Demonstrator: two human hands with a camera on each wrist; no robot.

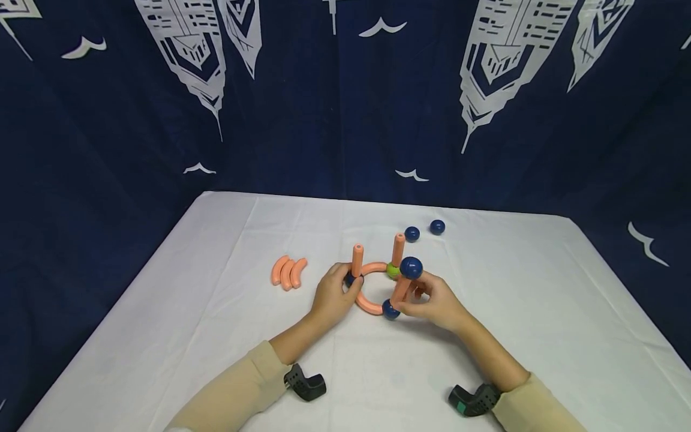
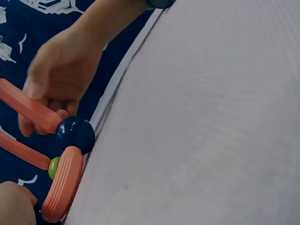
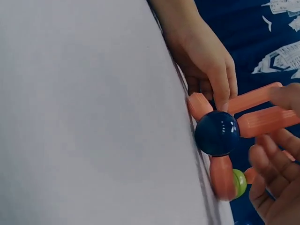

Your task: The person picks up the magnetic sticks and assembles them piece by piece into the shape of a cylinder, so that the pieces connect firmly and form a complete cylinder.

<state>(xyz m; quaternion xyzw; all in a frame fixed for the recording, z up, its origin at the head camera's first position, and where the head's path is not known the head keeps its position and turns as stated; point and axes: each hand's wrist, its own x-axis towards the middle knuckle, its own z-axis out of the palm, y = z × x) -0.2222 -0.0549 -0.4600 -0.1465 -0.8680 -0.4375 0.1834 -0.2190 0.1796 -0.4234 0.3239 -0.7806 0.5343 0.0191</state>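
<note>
Orange curved sticks [image 1: 369,305] and balls form a ring on the table, with several straight orange rods standing up from it. My left hand [image 1: 330,295] holds the ring's left side, thumb and fingers round a blue ball [image 1: 353,279] under one upright rod [image 1: 357,259]. At the front right, my right hand [image 1: 434,303] pinches another orange rod [image 1: 400,290] between thumb and fingers. This rod leans slightly, with a blue ball [image 1: 411,267] on its top and a lower blue ball [image 3: 217,133] at its base. A green ball [image 1: 393,270] at the back carries a third rod [image 1: 398,249].
Three loose curved orange sticks [image 1: 288,273] lie side by side to the left. Two loose blue balls, one nearer [image 1: 412,234] and one farther [image 1: 437,227], sit behind the ring. A white cloth [image 1: 243,240] covers the table, and a dark blue curtain [image 1: 335,120] hangs behind.
</note>
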